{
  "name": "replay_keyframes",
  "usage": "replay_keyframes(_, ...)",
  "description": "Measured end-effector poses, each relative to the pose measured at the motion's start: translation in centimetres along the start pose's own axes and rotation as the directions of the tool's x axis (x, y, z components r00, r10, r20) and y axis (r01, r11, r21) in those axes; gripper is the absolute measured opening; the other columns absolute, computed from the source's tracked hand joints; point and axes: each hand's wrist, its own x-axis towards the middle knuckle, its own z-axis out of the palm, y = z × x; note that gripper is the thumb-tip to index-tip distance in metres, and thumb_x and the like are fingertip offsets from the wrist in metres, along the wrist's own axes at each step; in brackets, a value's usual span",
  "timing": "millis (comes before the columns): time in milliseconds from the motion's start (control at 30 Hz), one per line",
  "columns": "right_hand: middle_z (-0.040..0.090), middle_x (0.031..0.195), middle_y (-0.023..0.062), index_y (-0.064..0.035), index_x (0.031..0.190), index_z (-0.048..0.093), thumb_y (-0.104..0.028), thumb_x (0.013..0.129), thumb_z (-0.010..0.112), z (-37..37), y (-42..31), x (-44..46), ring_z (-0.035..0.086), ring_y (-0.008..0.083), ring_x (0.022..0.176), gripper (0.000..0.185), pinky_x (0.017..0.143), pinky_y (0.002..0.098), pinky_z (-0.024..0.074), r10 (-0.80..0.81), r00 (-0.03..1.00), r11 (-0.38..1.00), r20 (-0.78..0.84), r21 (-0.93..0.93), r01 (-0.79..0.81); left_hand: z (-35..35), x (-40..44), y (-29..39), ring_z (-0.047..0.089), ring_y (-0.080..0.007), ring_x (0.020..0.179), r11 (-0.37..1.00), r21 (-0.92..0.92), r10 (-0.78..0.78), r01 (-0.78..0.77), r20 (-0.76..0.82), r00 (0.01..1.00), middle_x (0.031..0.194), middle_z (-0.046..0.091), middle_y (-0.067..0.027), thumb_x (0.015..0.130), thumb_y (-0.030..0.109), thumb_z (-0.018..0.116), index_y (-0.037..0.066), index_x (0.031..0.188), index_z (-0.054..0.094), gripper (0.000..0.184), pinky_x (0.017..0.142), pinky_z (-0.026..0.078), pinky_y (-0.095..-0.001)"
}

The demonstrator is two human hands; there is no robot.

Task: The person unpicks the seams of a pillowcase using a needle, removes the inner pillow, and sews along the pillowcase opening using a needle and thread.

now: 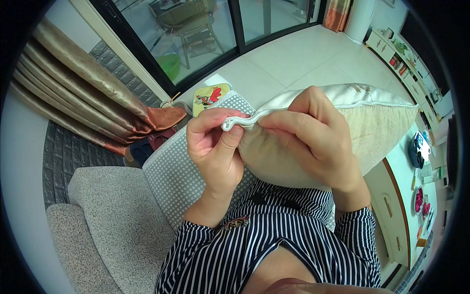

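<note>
Across the lap of the person in the striped top [274,230] lies the landmark, a cream cushion [298,169]. Beyond it, at the top of the view, is a lg. sliding glass door [264,22]; upper L of it hangs a brown-gold curtain [63,63]. Lower L of it, a grey speckled sofa [122,215], w/ a checked cover [171,171] reaching under the cushion. R of it, a white-topped table [401,157] w/ assorted sm. items.

Cushion's long axis runs approx. L–R across the view, its R end slightly higher; one corner points R, past the right hand, & the other end narrows to the L, btwn the hands. Its pale face is turned toward the wearer, w/ the seam side up & away.

The left hand [215,147], at the cushion's L end, pinches the white edging [243,120] btwn thumb & index finger, other fingers curled. The right hand [320,134], over the cushion's upper middle, is bent w/ thumb & fingertips pressed together, pinching the same edging a bit R of the left. Smallest: that edging, wavy btwn the hands, w/ a tight fold at its L tip.
</note>
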Motion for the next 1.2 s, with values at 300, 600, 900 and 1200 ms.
replay_keyframes(300,0.051,0.076,0.0041,-0.0029,0.105,0.072,0.006,0.072,0.076,1.4,-1.3,-1.4,0.051,0.0173,0.068,0.034,0.058,0.0288,0.0418,-0.008,0.999,0.999,-0.042,-0.034,0.007,0.2,-0.6,-0.5,0.062,-0.0215,0.096,0.953,0.256,0.171,-0.163,-0.010,0.985,0.108,0.061,-0.0140,0.094,-0.004,0.062,0.011,0.107,0.050,0.023,0.091,0.051,-0.0348)
replay_keyframes(600,0.058,0.080,0.0059,-0.0037,0.101,0.066,-0.002,0.077,0.079,3.5,-1.0,-2.2,0.055,0.0178,0.060,0.028,0.048,0.0299,0.0456,-0.015,0.987,1.000,-0.163,-0.026,0.011,0.6,-1.1,-0.4,0.062,-0.0214,0.091,0.917,0.318,0.255,-0.242,-0.001,0.967,0.102,0.056,-0.0099,0.092,-0.008,0.062,0.010,0.104,0.052,0.024,0.086,0.053,-0.0347)
replay_keyframes(900,0.062,0.085,0.0088,-0.0039,0.102,0.063,-0.002,0.080,0.076,2.0,-1.6,-1.6,0.061,0.0249,0.072,0.025,0.061,0.0352,0.0516,0.056,0.992,0.997,-0.116,0.058,-0.050,0.5,-1.0,-0.2,0.064,-0.0236,0.093,0.917,0.324,0.242,-0.233,0.013,0.970,0.103,0.058,-0.0119,0.090,-0.008,0.065,0.007,0.107,0.053,0.026,0.087,0.055,-0.0353)
replay_keyframes(1200,0.064,0.091,0.0117,0.0002,0.100,0.065,0.004,0.080,0.074,1.1,-1.4,-0.9,0.062,0.0243,0.079,0.022,0.069,0.0315,0.0505,0.108,0.994,0.984,0.005,0.145,-0.107,0.5,-0.7,-0.4,0.067,-0.0234,0.091,0.932,0.254,0.267,-0.260,0.010,0.964,0.102,0.060,-0.0124,0.085,-0.009,0.071,0.005,0.102,0.061,0.024,0.083,0.059,-0.0336)
